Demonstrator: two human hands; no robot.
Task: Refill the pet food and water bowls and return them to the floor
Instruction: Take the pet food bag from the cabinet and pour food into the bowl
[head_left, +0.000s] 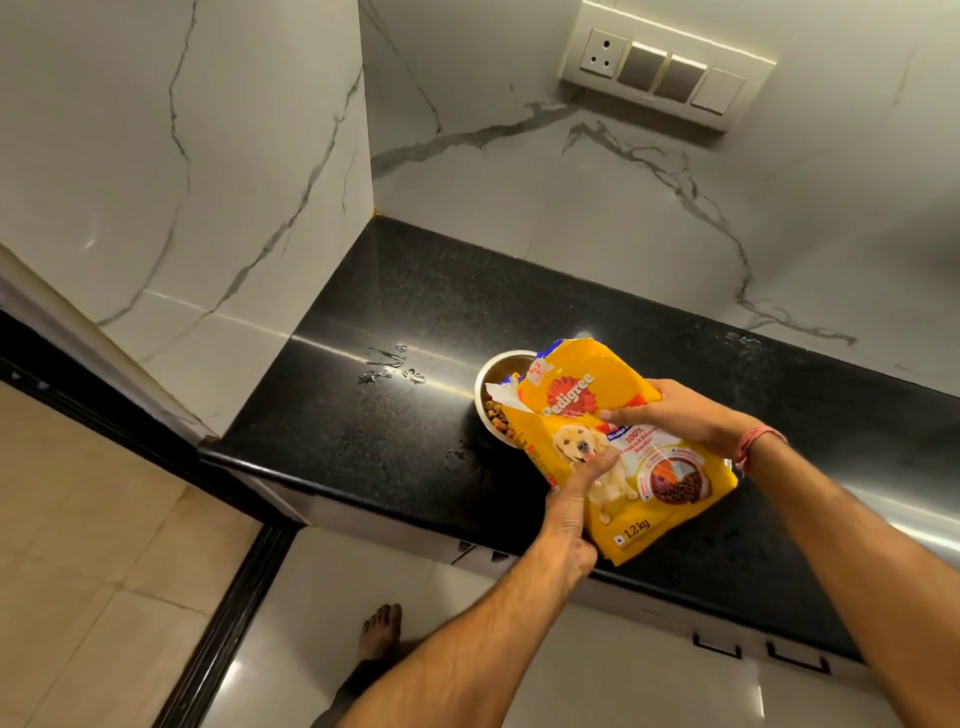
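A yellow dog food bag (587, 415) is tilted with its torn open mouth over a steel bowl (491, 371) on the black counter (389, 312). Brown kibble (500, 415) lies in the bowl under the bag's mouth. My left hand (574, 499) grips the bag's lower left side, thumb on the printed dog picture. My right hand (675, 415) holds the bag's upper right edge. The bag hides most of the bowl. A sliver of a second steel rim (734, 464) shows by the bag's right edge.
Water drops (389, 364) lie on the counter left of the bowl. A marble wall corner stands left and behind. A switch panel (670, 73) is on the back wall. White cabinet fronts (623, 649) and my bare foot (382, 631) are below the counter edge.
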